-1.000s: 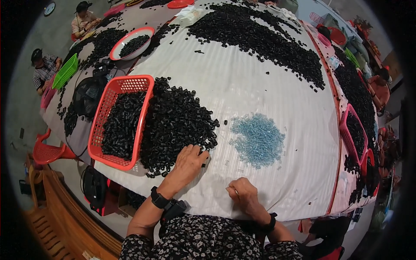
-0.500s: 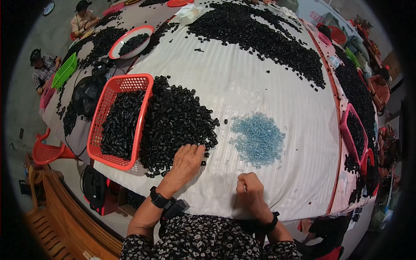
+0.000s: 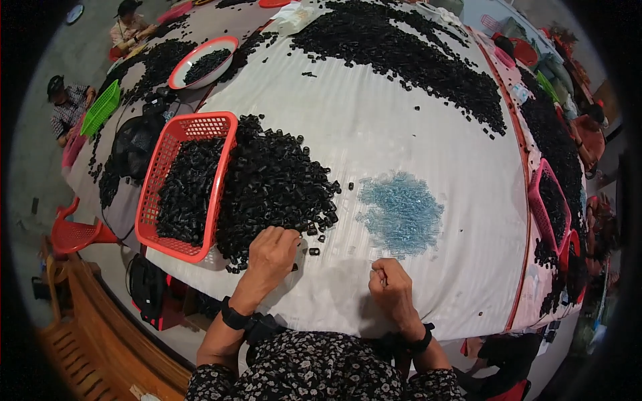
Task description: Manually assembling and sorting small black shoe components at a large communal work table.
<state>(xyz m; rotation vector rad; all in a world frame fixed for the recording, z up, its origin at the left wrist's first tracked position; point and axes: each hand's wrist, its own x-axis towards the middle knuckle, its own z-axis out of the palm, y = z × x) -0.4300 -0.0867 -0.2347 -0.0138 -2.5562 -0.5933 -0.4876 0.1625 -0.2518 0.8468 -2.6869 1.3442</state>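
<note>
My left hand (image 3: 273, 255) is at the near right edge of a heap of small black plastic caps (image 3: 274, 187). Its fingers are curled together, and whatever they grip is hidden. A loose black cap (image 3: 314, 252) lies just right of its fingertips. My right hand (image 3: 391, 284) is held above the white cloth, its fingers closed in a pinch; what is between them is too small to make out. Beyond it spreads a pile of small clear bluish pieces (image 3: 402, 214). A red plastic basket (image 3: 215, 220) with black caps inside tilts against the left side of the heap.
A broad bank of black pieces (image 3: 401, 57) covers the far cloth. A red-rimmed white basin (image 3: 175, 75) stands far left, near a green basket (image 3: 103, 107). At right is a pink basket (image 3: 535, 200). Other people sit around the table; a wooden chair (image 3: 87, 334) is lower left.
My left hand has drawn back toward me and slightly left along the cap heap. My right hand has shifted a little right and forward, still pinched.
</note>
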